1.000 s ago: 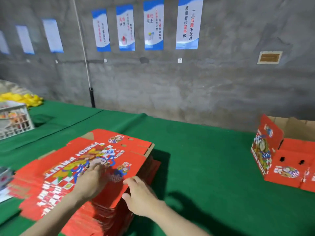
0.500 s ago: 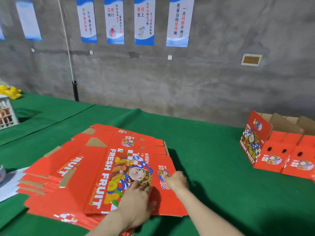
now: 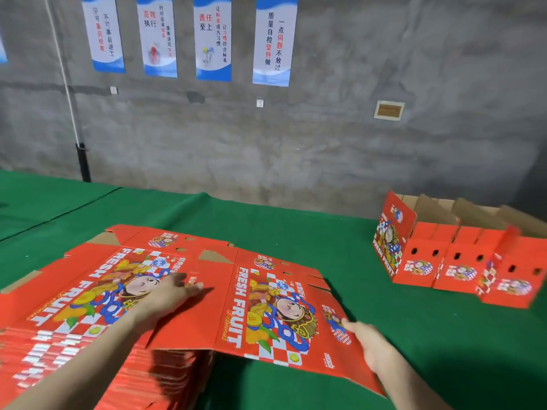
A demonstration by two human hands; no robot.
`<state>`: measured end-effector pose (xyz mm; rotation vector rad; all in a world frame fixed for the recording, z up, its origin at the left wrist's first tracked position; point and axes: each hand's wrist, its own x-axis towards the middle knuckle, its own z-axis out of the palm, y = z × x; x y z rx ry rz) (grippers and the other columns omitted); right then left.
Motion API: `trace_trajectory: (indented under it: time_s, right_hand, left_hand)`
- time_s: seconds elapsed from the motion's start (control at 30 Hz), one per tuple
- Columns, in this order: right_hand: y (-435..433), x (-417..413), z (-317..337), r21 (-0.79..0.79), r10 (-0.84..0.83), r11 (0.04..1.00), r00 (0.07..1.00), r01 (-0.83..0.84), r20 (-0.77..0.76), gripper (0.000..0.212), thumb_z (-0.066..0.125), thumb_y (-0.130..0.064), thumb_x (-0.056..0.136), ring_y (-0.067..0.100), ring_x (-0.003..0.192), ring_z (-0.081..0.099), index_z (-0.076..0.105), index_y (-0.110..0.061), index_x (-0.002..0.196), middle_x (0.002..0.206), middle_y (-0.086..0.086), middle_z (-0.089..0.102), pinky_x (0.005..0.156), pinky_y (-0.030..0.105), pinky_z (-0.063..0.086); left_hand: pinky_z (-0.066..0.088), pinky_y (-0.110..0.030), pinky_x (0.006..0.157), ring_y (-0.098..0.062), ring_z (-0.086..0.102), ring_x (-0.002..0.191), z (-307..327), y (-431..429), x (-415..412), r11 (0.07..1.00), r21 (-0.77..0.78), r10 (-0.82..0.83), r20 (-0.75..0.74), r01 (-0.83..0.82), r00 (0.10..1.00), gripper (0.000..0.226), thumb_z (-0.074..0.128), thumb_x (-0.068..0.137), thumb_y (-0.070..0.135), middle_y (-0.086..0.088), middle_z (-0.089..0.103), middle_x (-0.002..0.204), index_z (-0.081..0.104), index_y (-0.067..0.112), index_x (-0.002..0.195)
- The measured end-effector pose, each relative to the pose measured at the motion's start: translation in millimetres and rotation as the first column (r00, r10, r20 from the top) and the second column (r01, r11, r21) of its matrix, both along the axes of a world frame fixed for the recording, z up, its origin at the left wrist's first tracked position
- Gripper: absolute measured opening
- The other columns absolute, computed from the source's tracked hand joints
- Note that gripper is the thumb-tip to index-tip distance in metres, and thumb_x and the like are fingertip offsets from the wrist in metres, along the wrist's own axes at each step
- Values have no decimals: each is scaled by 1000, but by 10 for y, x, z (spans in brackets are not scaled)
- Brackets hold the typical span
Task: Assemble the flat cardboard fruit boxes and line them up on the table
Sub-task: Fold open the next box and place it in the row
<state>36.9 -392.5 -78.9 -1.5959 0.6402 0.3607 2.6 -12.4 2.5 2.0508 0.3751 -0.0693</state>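
From the head view, you have both hands on the red printed card at the near left of the green-covered bench [image 3: 296, 226]. Your left hand [image 3: 168, 294] lies palm down with its fingers straight and together, pressing on the card where one flat box [image 3: 266, 306] overlaps the stack [image 3: 59, 309] of flat boxes. I cannot tell which of the two sheets your fingertips are actually on. Your right hand [image 3: 370, 344] grips that one flat box at its near right corner, thumb on top of the printed face and the other fingers tucked under the edge. The flat box sits offset to the right of the stack: its left part rests on the pile and its right part overhangs the bench cloth, "FRESH FRUIT" face up. The stack is many sheets deep, too many and too blurred to count. At the far right of the bench three assembled boxes [image 3: 458, 261] stand side by side, touching, in a row that runs to the frame edge. Each shows two dark holes in its front panel, with brown flaps open behind. On the grey wall [image 3: 325, 143] you have four blue-and-white posters [image 3: 273, 39] in full view, a sliver of a fifth at the left edge, and one small framed plaque [image 3: 389, 110].
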Motion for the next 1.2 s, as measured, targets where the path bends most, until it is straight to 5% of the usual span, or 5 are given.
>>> trace_trajectory:
  time_s: [0.37,0.53,0.67,0.9,1.2]
  right_hand:
    - [-600,-187,283,-503,243,849,965,-165,94,55,63,-21,92,26,130,46,43,1,138,144,16,45,108,33,35]
    - [-369,-32,1270,-685,562,723,649,-86,513,53,55,-17,95,6,103,54,37,-22,145,145,-5,43,87,17,42]
    - [-376,80,1808,-750,676,658,485,-59,555,72,57,-8,89,3,89,51,24,-26,150,146,-13,32,73,6,38]
    - [-767,227,1985,-896,729,433,622,-96,286,109,82,-27,72,17,124,44,10,-18,153,155,5,27,109,40,37]
    - [-1286,46,1833,-760,689,580,674,-293,267,62,80,-35,74,13,65,65,39,-16,116,115,2,62,55,26,52]
  left_hand:
    - [56,-27,50,-20,67,53,600,-1328,339,659,-688,-270,161,304,949,44,47,81,-20,-16,72,76,65,5,113]
    - [26,-13,38,-10,39,33,846,-1876,273,802,-323,-433,268,503,861,51,51,81,-19,0,50,46,68,22,107]
    - [42,-21,43,-20,59,49,1003,-2130,165,805,-169,-515,277,569,811,36,52,83,-17,-11,63,70,62,10,107]
    - [43,-17,53,-10,59,59,1227,-2355,120,789,56,-596,314,612,739,11,56,84,-14,1,67,72,62,-5,87]
    - [45,-16,50,-16,60,55,1265,-2146,278,891,-225,-351,209,395,913,16,56,83,-13,-8,66,65,65,-4,72]
